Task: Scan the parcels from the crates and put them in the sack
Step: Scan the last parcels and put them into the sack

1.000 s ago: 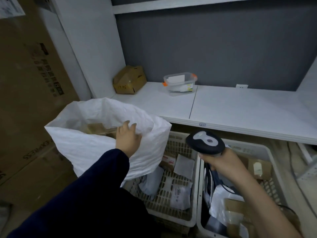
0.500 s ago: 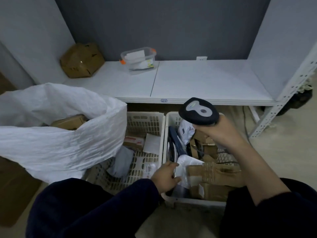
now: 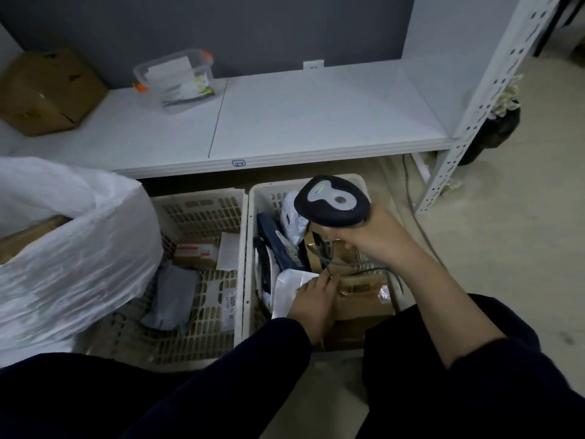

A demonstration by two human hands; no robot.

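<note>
White mailer [image 3: 285,293]: head view, near-left part of the right crate [image 3: 250,248], leaning, its right edge under the fingers.
Left hand [image 3: 311,302]: the nearer one, fingers laid over that edge; whether they have closed on it, cannot tell.
Right hand [image 3: 375,237]: clenched round the scanner [image 3: 332,201], above the crate's far half.
Sack [image 3: 79,242]: well left of that crate.

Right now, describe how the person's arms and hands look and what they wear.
Both hands are bare: no gloves, and no ring or watch shows. The left hand comes out of a dark navy left sleeve that reaches the wrist. The right hand has a bare forearm behind it; the dark navy right sleeve ends near the elbow.
</note>
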